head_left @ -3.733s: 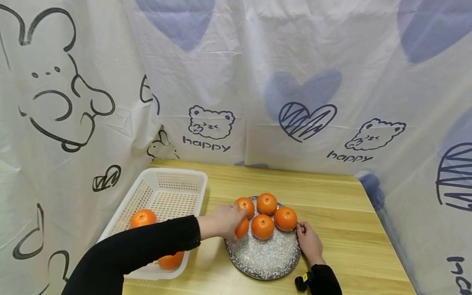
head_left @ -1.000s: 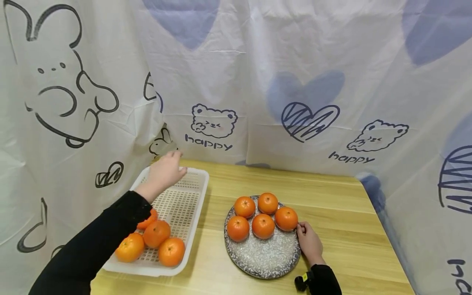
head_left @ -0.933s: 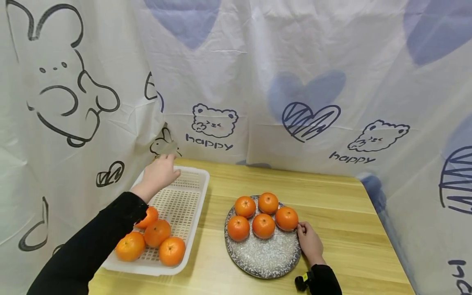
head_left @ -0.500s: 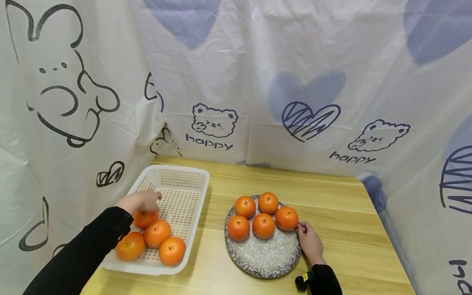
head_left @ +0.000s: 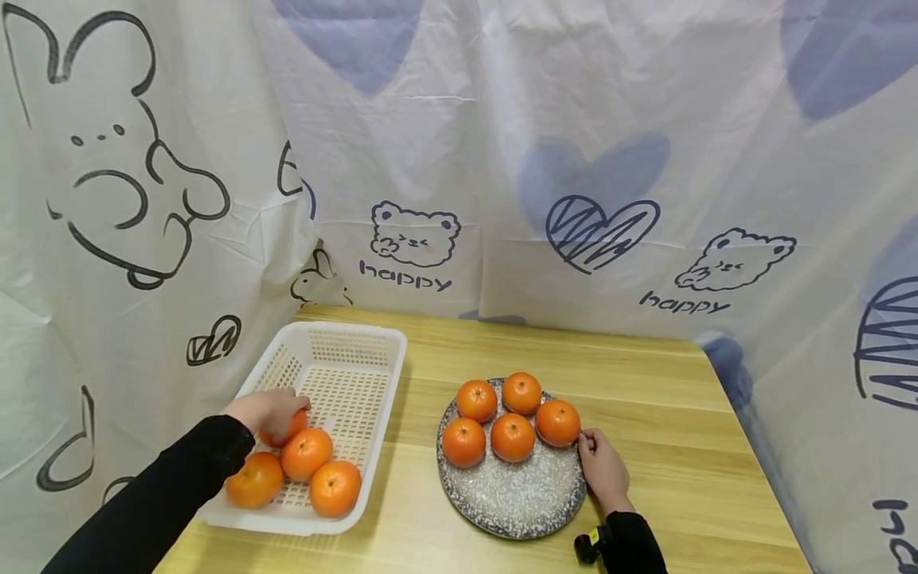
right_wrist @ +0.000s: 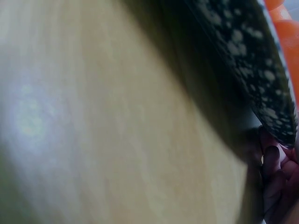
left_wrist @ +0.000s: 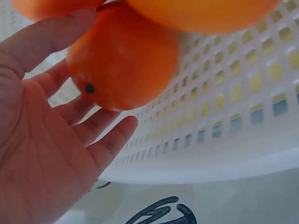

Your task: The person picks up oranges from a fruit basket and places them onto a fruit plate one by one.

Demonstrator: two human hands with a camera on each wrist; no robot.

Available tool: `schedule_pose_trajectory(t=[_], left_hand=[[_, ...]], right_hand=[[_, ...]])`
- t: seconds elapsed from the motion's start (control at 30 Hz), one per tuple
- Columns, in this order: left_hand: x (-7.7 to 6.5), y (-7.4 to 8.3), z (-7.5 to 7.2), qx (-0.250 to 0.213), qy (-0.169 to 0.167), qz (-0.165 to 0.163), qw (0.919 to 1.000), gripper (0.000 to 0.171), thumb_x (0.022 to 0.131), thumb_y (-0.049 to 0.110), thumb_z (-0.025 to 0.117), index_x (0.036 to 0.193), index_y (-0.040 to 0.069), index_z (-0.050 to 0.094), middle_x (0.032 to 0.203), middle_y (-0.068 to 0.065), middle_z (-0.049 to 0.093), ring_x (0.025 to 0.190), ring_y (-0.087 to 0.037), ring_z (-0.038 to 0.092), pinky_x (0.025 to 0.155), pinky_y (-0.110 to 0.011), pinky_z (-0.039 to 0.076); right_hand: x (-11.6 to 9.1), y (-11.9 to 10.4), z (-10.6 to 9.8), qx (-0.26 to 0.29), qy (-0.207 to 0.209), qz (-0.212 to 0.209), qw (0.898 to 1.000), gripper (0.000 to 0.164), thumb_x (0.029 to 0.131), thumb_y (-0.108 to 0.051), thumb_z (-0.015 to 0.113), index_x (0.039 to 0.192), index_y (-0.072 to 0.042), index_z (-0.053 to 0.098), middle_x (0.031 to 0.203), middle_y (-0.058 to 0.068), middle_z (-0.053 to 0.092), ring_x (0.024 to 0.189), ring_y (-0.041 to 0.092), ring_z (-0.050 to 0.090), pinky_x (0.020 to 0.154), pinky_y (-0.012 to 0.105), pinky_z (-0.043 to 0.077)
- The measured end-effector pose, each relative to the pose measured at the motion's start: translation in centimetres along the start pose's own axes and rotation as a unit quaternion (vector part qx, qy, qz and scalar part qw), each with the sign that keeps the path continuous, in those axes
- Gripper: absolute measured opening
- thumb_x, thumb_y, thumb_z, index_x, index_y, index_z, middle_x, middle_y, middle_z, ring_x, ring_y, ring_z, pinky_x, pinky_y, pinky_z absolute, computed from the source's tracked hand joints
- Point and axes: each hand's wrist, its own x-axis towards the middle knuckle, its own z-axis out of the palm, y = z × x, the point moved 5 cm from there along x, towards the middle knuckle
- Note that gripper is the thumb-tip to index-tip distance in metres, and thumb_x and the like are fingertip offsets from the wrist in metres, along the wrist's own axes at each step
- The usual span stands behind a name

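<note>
In the head view my left hand (head_left: 268, 412) reaches into the white basket (head_left: 394, 359) and holds an orange (head_left: 287, 430). The left wrist view shows the fingers curled under that orange (left_wrist: 126, 60) and the thumb against its upper side. Several more oranges sit close by in the basket's near end, such as one orange (head_left: 307, 454) beside the held one. My right hand (head_left: 604, 470) pinches the right rim of the speckled grey plate (head_left: 512, 510). Seen from the right wrist, the fingers (right_wrist: 271, 161) sit under the plate's dark edge.
Several oranges (head_left: 512, 438) stand grouped on the back half of the plate. Basket and plate are side by side on a wooden table (head_left: 681, 446). A printed white curtain (head_left: 502, 159) hangs behind and on the left. A small black device (head_left: 588, 548) is on the right wrist.
Earlier my left hand was at the plate's oranges, then it rose over the basket's far end. It has since come down onto an orange in the basket. The right hand stays at the rim.
</note>
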Motion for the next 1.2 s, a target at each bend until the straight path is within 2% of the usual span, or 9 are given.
schedule_pose_trajectory(t=[0.13, 0.33, 0.43, 0.57, 0.8, 0.9, 1.03, 1.1, 1.2], left_hand=[[0.5, -0.4, 0.7, 0.01, 0.001, -0.002, 0.9999, 0.067, 0.069, -0.007, 0.074, 0.132, 0.008, 0.055, 0.113, -0.017, 0.055, 0.093, -0.033, 0.047, 0.087, -0.051, 0.044], [1.0, -1.0, 1.5, -0.011, -0.008, -0.022, 0.9997, 0.075, 0.068, -0.016, 0.069, 0.137, 0.006, 0.051, 0.133, -0.025, 0.048, 0.105, -0.037, 0.047, 0.1, -0.065, 0.035], [1.3, -0.9, 1.4, -0.001, -0.012, -0.018, 0.9998, 0.075, 0.064, -0.018, 0.068, 0.134, 0.005, 0.053, 0.125, -0.023, 0.052, 0.099, -0.035, 0.047, 0.09, -0.055, 0.044], [1.6, -0.7, 1.1, 0.007, -0.016, -0.023, 0.9996, 0.075, 0.061, -0.017, 0.069, 0.13, 0.007, 0.055, 0.116, -0.019, 0.055, 0.093, -0.034, 0.046, 0.075, -0.044, 0.043], [1.2, -0.7, 0.8, -0.021, -0.019, -0.048, 0.9985, 0.075, 0.062, -0.016, 0.07, 0.132, 0.005, 0.054, 0.124, -0.021, 0.056, 0.094, -0.035, 0.047, 0.076, -0.042, 0.044], [0.8, -0.4, -0.1, -0.024, -0.013, -0.05, 0.9984, 0.074, 0.063, -0.013, 0.072, 0.132, 0.004, 0.053, 0.117, -0.018, 0.059, 0.091, -0.034, 0.048, 0.075, -0.041, 0.044], [0.4, 1.1, -2.3, 0.009, -0.007, -0.039, 0.9992, 0.075, 0.064, -0.007, 0.077, 0.134, 0.001, 0.05, 0.114, -0.018, 0.059, 0.091, -0.032, 0.049, 0.075, -0.039, 0.044], [0.2, 2.3, -3.8, 0.028, 0.0, -0.029, 0.9992, 0.077, 0.064, -0.005, 0.078, 0.135, -0.001, 0.049, 0.119, -0.021, 0.058, 0.092, -0.032, 0.048, 0.073, -0.037, 0.044], [-0.2, 4.9, -6.5, 0.054, 0.032, -0.013, 0.9979, 0.074, 0.063, -0.001, 0.077, 0.132, -0.001, 0.051, 0.113, -0.021, 0.059, 0.087, -0.03, 0.05, 0.067, -0.034, 0.044]], right_hand=[[0.1, 0.1, 0.1, -0.001, 0.003, 0.0, 1.0, 0.029, 0.099, -0.028, 0.049, 0.113, -0.007, 0.062, 0.092, 0.006, 0.068, 0.083, 0.024, 0.063, 0.065, 0.033, 0.043], [0.2, -0.1, 0.1, -0.002, 0.013, -0.007, 1.0, 0.03, 0.098, -0.029, 0.05, 0.112, -0.006, 0.063, 0.092, 0.007, 0.068, 0.082, 0.025, 0.063, 0.065, 0.034, 0.043], [0.2, -0.2, 0.1, -0.003, 0.016, -0.009, 1.0, 0.031, 0.099, -0.03, 0.049, 0.112, -0.006, 0.063, 0.091, 0.007, 0.068, 0.082, 0.025, 0.063, 0.064, 0.034, 0.043], [0.2, 0.0, 0.1, -0.004, 0.016, -0.007, 1.0, 0.03, 0.099, -0.03, 0.049, 0.112, -0.007, 0.063, 0.091, 0.007, 0.067, 0.081, 0.025, 0.063, 0.064, 0.033, 0.043], [0.0, 0.3, 0.4, -0.004, 0.005, -0.006, 1.0, 0.029, 0.098, -0.029, 0.05, 0.112, -0.007, 0.063, 0.093, 0.006, 0.068, 0.083, 0.024, 0.063, 0.065, 0.034, 0.044], [0.0, 0.3, 0.4, -0.004, 0.003, -0.005, 1.0, 0.029, 0.098, -0.028, 0.05, 0.113, -0.007, 0.062, 0.093, 0.006, 0.068, 0.083, 0.024, 0.063, 0.065, 0.034, 0.044], [0.0, 0.3, 0.3, -0.006, 0.005, -0.005, 1.0, 0.03, 0.098, -0.028, 0.049, 0.113, -0.006, 0.062, 0.094, 0.007, 0.068, 0.084, 0.025, 0.064, 0.065, 0.035, 0.044], [0.1, 0.2, 0.3, -0.007, 0.006, -0.006, 1.0, 0.03, 0.098, -0.028, 0.049, 0.114, -0.006, 0.062, 0.094, 0.008, 0.068, 0.084, 0.026, 0.064, 0.065, 0.036, 0.045], [0.0, 0.2, 0.3, -0.01, 0.006, -0.005, 1.0, 0.029, 0.099, -0.028, 0.049, 0.114, -0.007, 0.062, 0.095, 0.007, 0.068, 0.084, 0.025, 0.064, 0.065, 0.035, 0.045]])
